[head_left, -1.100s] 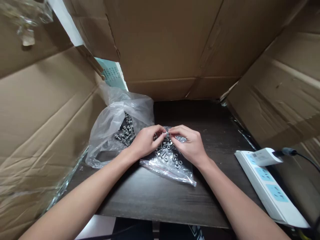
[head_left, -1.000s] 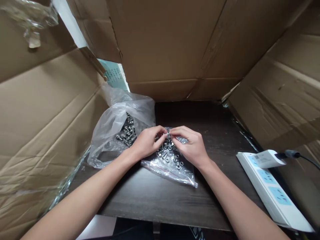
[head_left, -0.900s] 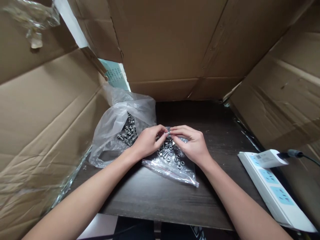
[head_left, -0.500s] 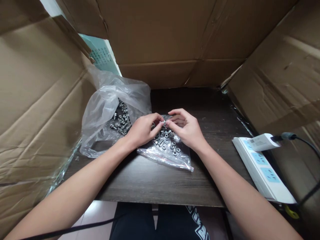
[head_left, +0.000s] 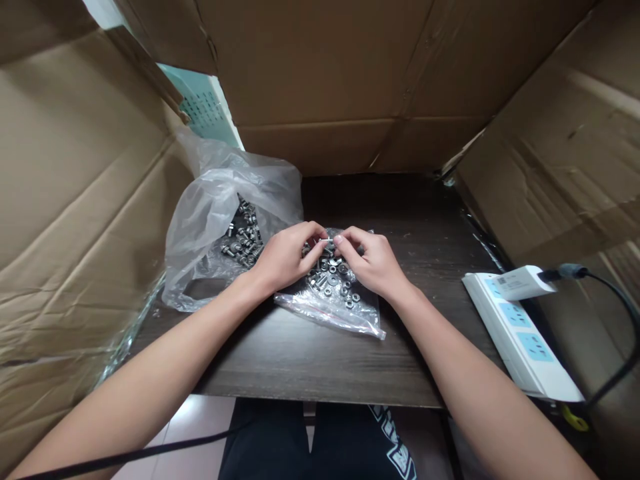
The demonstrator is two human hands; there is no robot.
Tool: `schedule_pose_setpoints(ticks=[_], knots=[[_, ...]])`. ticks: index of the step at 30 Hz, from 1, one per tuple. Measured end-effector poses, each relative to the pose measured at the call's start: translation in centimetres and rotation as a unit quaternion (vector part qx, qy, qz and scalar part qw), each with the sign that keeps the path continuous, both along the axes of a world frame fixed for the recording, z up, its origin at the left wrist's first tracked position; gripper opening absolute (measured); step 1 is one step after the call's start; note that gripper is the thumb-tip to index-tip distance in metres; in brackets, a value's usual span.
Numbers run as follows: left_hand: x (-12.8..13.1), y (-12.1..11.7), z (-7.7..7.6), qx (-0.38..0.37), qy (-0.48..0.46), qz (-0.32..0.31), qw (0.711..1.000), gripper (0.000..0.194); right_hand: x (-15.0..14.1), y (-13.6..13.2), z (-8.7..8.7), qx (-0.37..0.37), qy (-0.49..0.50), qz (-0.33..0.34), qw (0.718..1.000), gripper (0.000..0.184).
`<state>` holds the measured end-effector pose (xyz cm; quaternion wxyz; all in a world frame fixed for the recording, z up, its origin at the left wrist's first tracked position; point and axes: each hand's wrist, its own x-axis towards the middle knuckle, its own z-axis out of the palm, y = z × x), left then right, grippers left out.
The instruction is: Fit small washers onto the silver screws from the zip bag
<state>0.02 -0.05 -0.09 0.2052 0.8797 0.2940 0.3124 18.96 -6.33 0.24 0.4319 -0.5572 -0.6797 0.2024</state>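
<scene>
Between my two hands is a small silvery bolt (head_left: 325, 240), lying roughly level, with what looks like a washer on it. My left hand (head_left: 286, 259) pinches it between thumb and forefinger from the left. From the right, the thumb and forefinger of my right hand (head_left: 374, 261) close at the bolt's other end; whether they also hold a nut is too small to tell. Just beneath lies a flat clear zip bag (head_left: 333, 321) with loose nuts (head_left: 355, 297), washers (head_left: 333, 282) and bolts on it or in it.
Left of the hands, a crumpled plastic bag (head_left: 193, 213) lies gaping, with many flanged bolts (head_left: 243, 241) inside. A white power strip (head_left: 520, 340) with a plugged-in adapter (head_left: 523, 283) sits at the right of the dark table (head_left: 300, 370). Cardboard walls (head_left: 325, 67) enclose the back and sides.
My right hand's fingers have curled in and closed more tightly at the bolt's right end. My left hand keeps its pinch, almost unmoved.
</scene>
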Motion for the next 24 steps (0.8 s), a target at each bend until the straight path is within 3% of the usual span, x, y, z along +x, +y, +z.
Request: schedule_pose_setpoints(ticks=[7,15,24], knots=[[0.16,-0.13,0.15,0.008,-0.015,0.0,1.0,0.012,-0.3,0.01,-0.03,0.014,0.066,0.017,0.998,0.009],[0.32,-0.19,-0.09,-0.026,-0.037,-0.005,0.999,0.02,-0.33,0.07,-0.25,0.003,0.094,0.006,0.996,0.012],[0.45,0.29,-0.27,0.069,-0.022,-0.02,0.997,0.019,-0.16,0.16,-0.04,0.004,0.063,0.004,0.998,0.01]])
